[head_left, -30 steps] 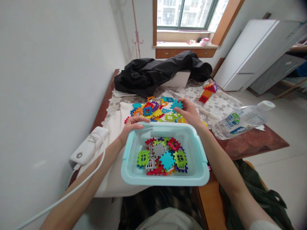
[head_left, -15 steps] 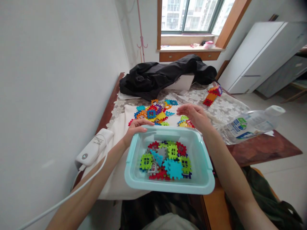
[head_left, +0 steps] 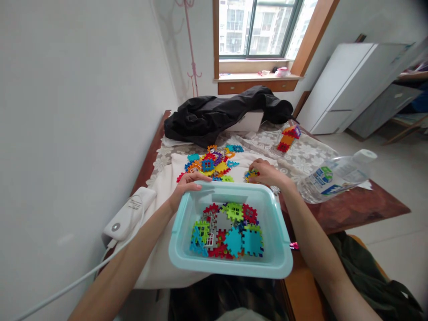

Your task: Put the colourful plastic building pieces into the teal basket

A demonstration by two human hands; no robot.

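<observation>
My left hand (head_left: 189,185) grips the far left rim of a light blue plastic tub (head_left: 230,270), thumb inside the edge and fingers outside. Inside lie several interlocking plastic building pieces, among them a turquoise square (head_left: 253,243), a grey piece (head_left: 223,221) and a lime window piece (head_left: 235,211). Beyond the tub, my right hand (head_left: 265,173) is closed over a small cluster of building pieces (head_left: 252,175) on the white cloth. Its fingers hide part of them. To its left, a larger heap of colourful pieces (head_left: 214,165) is spread out.
A clear plastic bottle (head_left: 334,176) with a label stands to the right. An orange and red assembled piece model (head_left: 287,138) is farther back, near black fabric (head_left: 200,116) draped over a white box. A white power bank (head_left: 130,211) with a cable lies at the left by the wall.
My right hand has come down onto the small cluster, fingers closing over it. Pieces inside the tub have shifted about. My left hand keeps its hold on the rim.
</observation>
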